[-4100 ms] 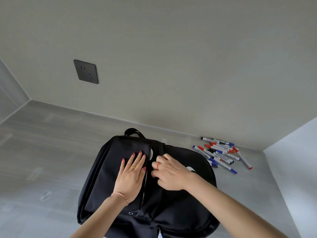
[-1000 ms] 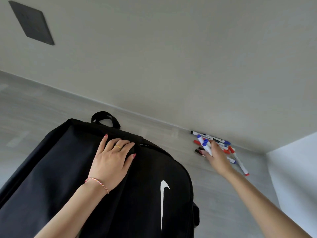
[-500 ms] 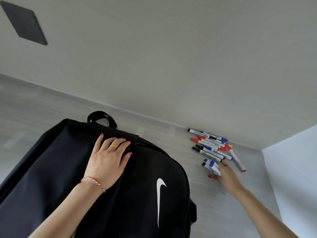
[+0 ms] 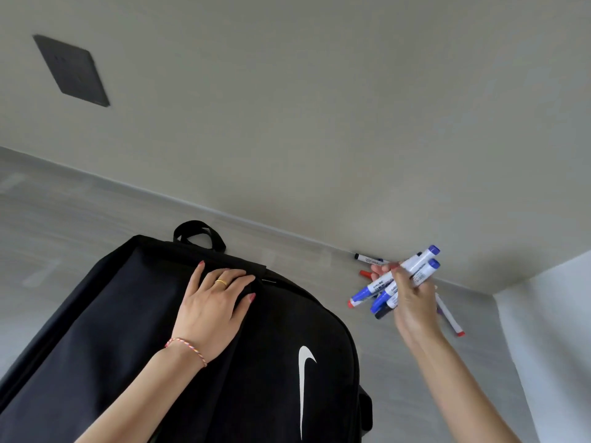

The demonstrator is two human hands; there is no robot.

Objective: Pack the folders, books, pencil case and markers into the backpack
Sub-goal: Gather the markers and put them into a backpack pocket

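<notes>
A black backpack with a white swoosh logo lies on the grey floor, its carry handle toward the wall. My left hand lies on the bag's top, fingers curled over a fold of fabric near the zip. My right hand is raised above the floor to the right of the bag and grips a bunch of white markers with blue caps. A few loose markers still lie on the floor by the wall behind that hand, partly hidden by it.
A beige wall runs along the back with a dark socket plate at upper left. A lighter wall panel closes the right side, forming a corner near the markers. One marker lies on the grey floor beside my right wrist.
My right hand reached into the marker pile, closed on a bunch and lifted it off the floor. My left hand has stayed on the backpack's top.
</notes>
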